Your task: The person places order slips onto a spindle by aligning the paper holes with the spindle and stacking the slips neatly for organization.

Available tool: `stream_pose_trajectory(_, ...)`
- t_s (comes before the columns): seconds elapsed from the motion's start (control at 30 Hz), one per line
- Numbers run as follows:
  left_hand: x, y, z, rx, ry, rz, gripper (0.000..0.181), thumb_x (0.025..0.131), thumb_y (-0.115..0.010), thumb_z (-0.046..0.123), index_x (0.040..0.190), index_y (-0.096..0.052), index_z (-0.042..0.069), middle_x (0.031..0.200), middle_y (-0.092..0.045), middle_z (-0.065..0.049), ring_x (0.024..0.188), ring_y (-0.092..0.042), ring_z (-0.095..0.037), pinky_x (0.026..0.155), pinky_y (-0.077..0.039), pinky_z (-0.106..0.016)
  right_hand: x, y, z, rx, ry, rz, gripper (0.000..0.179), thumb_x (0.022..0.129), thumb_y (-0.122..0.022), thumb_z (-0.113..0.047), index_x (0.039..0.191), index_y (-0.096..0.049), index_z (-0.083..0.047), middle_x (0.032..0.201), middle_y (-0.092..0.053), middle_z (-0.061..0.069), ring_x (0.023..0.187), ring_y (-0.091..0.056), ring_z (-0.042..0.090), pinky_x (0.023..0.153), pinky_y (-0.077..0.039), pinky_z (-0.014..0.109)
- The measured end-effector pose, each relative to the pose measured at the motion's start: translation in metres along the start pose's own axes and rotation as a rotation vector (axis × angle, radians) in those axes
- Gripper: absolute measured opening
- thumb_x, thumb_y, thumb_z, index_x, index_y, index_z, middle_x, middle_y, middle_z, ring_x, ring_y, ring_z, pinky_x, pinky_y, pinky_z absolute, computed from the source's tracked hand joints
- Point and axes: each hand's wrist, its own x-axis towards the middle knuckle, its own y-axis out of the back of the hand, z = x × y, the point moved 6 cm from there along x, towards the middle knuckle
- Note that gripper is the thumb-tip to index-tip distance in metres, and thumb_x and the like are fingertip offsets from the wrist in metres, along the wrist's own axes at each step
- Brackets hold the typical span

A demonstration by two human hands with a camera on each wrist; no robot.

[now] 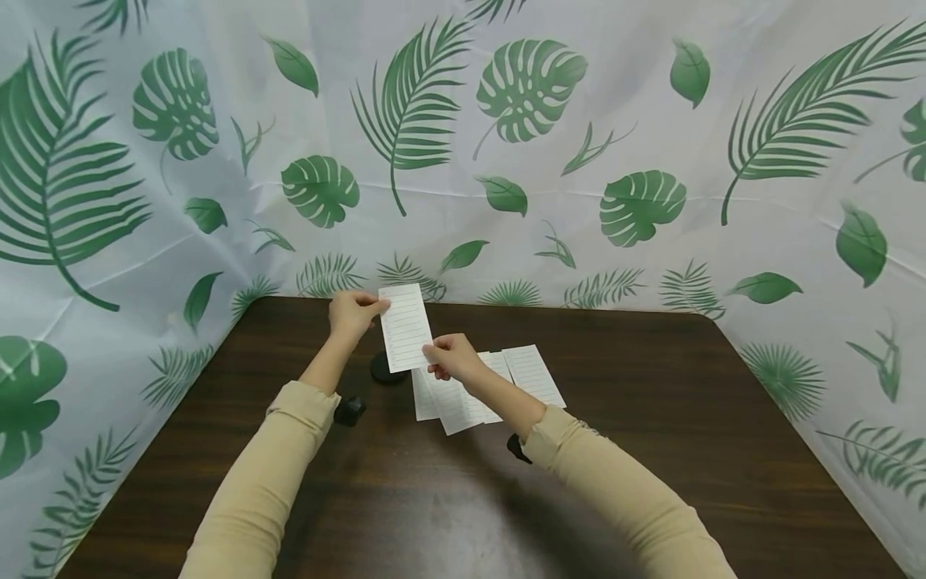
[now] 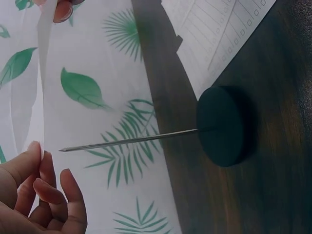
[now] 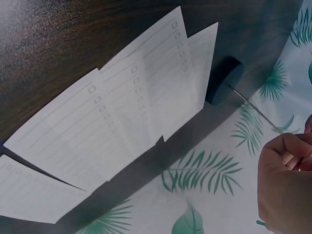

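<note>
Plainly, fingers [image 2: 74, 199] of the left hand [image 1: 353, 314] and right hand [image 1: 454, 356] pinch a white, ruled slip [image 1: 405, 328], its print unclear.

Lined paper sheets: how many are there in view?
6 visible: one sheet held between the left hand and right hand; on the table, four overlapping sheets and another sheet at their right. Overlaps may hide more.
</note>
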Motion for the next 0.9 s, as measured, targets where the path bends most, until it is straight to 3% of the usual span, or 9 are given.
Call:
stream_pose_trajectory(0.17,0.003,-0.001,-0.003,0.059,0.013,0.013,0.028,0.086,-0.069,0.023,0.102,-0.071,0.000,0.105,-0.069,-0.019,0.067,-0.066,-0.024,0.056,-0.052,-0.022,0.001,-0.001,0.003,0.011,0.001,0.002,0.023,0.094,-0.050,-0.007,0.077,-0.055,0.007,0.051,-0.050,-0.003,0.045,-0.045,0.006,0.044,-0.036,0.015)
stream_pose_trajectory(0.3,0.004,-0.003,-0.005,0.084,0.018,0.006,0.028,0.086,-0.069,0.023,0.101,-0.072,0.000,0.103,-0.070,-0.019,0.058,-0.062,-0.015,0.056,-0.053,-0.023,0.001,0.000,0.006,0.008,-0.010,0.024,0.022,0.094,-0.050,-0.007,0.077,-0.055,0.007,0.051,-0.050,-0.003,0.045,-0.044,0.006,0.044,-0.036,0.015)
stream_pose_trajectory(0.47,0.004,-0.004,-0.008,0.099,0.019,0.005,0.027,0.086,-0.069,0.022,0.102,-0.072,0.000,0.102,-0.070,-0.020,0.074,-0.068,-0.030,0.062,-0.056,-0.028,0.003,-0.001,0.009,0.003,-0.025,0.030,0.022,0.094,-0.051,-0.008,0.076,-0.056,0.003,0.051,-0.050,-0.003,0.046,-0.045,0.006,0.044,-0.037,0.015)
stream_pose_trajectory(0.7,0.001,-0.006,-0.008,0.117,0.002,-0.025,0.027,0.087,-0.068,0.022,0.101,-0.072,-0.001,0.102,-0.069,-0.020,0.069,-0.067,-0.023,0.065,-0.058,-0.030,0.003,-0.002,0.017,0.010,-0.041,0.036,0.024,0.094,-0.051,-0.009,0.072,-0.055,0.000,0.052,-0.051,-0.001,0.046,-0.045,0.008,0.044,-0.037,0.016)
stream_pose_trajectory(0.9,0.001,-0.007,-0.012,0.080,0.023,-0.038,0.031,0.088,-0.067,0.020,0.106,-0.069,-0.004,0.103,-0.069,-0.023,0.087,-0.069,-0.034,0.068,-0.060,-0.030,0.001,-0.004,0.016,0.037,-0.035,0.018,0.024,0.094,-0.050,-0.006,0.070,-0.052,-0.002,0.051,-0.050,-0.002,0.046,-0.044,0.006,0.044,-0.035,0.016)
